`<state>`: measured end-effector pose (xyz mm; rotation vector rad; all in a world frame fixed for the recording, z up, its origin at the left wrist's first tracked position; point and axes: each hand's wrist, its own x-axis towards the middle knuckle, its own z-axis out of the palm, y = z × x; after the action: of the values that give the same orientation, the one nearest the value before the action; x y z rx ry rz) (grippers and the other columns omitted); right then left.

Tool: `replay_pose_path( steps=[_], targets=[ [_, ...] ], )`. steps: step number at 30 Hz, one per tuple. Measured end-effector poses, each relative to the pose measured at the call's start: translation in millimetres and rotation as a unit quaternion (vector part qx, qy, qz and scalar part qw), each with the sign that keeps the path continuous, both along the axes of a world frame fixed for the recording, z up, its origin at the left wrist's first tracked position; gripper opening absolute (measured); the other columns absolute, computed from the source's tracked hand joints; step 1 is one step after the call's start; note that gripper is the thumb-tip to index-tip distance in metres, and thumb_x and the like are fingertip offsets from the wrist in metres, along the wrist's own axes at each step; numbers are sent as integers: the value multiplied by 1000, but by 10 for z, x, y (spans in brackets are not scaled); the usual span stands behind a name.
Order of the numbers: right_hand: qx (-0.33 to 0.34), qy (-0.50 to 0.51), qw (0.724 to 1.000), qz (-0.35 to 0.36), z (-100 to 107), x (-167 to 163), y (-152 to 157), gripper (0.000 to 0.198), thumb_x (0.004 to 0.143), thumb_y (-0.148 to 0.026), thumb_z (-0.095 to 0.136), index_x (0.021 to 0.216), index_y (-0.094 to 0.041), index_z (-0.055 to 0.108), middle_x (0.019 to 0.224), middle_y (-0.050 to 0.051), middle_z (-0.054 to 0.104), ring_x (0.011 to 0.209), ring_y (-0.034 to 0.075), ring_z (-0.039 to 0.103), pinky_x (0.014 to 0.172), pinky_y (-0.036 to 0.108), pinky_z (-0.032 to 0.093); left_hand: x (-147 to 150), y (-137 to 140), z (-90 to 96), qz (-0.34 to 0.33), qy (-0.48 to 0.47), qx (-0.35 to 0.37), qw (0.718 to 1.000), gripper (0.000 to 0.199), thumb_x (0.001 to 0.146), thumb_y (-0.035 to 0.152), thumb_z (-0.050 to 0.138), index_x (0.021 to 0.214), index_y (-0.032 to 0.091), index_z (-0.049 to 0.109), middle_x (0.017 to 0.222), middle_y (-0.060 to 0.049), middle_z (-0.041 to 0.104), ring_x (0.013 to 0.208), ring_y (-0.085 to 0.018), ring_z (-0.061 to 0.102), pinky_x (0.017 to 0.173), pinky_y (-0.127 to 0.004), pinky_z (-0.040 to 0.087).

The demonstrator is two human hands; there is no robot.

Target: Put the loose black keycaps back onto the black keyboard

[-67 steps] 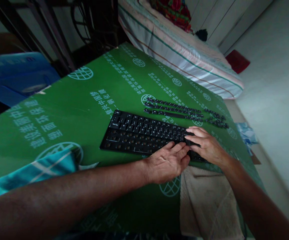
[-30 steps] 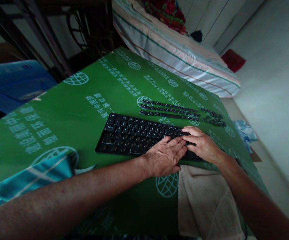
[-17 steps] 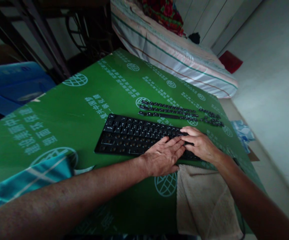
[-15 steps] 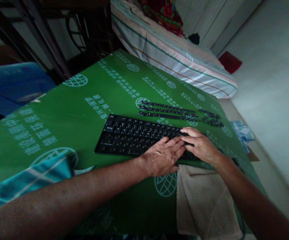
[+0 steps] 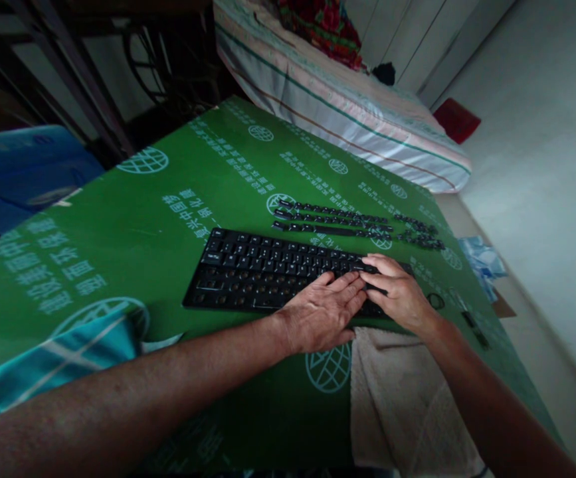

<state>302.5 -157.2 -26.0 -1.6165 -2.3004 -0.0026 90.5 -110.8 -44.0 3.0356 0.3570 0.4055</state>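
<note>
Have the black keyboard (image 5: 262, 259) lying flat near the middle of the green table (image 5: 138, 229), with capped keys along the far rows and exposed sockets along the near ones. Rest the left hand (image 5: 320, 312) palm down over the near edge, fingers stretched nearly side by side toward the right part, thumb out by the border. Bring the right hand (image 5: 397, 292) over the right end, fingers curved and slightly spread, tips meeting the left fingertips. Cannot tell whether pinching anything in either hand. See, past the far edge, a narrow green strip, then loose keycaps (image 5: 328, 230) set out in long rows, with a smaller cluster (image 5: 420, 232) at their right. Find tighter room at the near right: a tan cloth (image 5: 407, 398) just below the keyboard, a black ring (image 5: 436, 301) and a slim dark tool (image 5: 474, 328) beyond the right wrist. Find wide bare surface off the left edge, reaching to the table's left border, with a teal cloth (image 5: 93, 345) nearer the body by the left forearm. Meet a bed (image 5: 342, 113) along the table's far side.
</note>
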Motion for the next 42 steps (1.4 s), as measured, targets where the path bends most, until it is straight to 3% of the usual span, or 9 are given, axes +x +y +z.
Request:
replay_pose_path(
  steps=[11,19,25,29,42],
  targets=[
    [-29,8,999,33,58,-25,84,14,79,-14,58,85,-19,70,120,11,59,120,26,49,100,47,45,-4,-5,-13,9,-7,10,1000,59,86,49,49,133,13,44,145,-12,38,137,-25,25,106,-43,25],
    [43,57,997,-19,-80,-8,-73,16,81,-20,60,94,-22,70,118,10,61,117,26,53,98,48,47,-31,-5,-31,0,-31,40,999,56,88,48,47,133,16,43,145,-11,38,137,-26,27,105,-42,27],
    [100,1,994,-40,-121,-65,-176,15,83,-22,60,95,-23,68,120,10,60,119,28,51,98,51,48,-89,5,-11,-51,-83,72,993,32,93,34,43,111,13,60,119,-12,61,122,-25,45,95,-40,37],
    [103,-15,994,-37,-132,-117,-221,14,84,-21,58,94,-20,68,120,13,59,120,28,51,98,51,48,-98,18,-21,-81,-103,74,989,24,93,23,42,91,14,64,105,-10,65,111,-24,52,87,-36,42],
    [97,-27,993,-61,-126,-223,-262,19,86,-19,54,97,-17,69,119,15,61,120,28,50,98,49,48,-100,17,-3,-82,-111,73,988,19,91,17,45,91,13,63,102,-9,66,108,-23,54,86,-34,44]
  ],
)
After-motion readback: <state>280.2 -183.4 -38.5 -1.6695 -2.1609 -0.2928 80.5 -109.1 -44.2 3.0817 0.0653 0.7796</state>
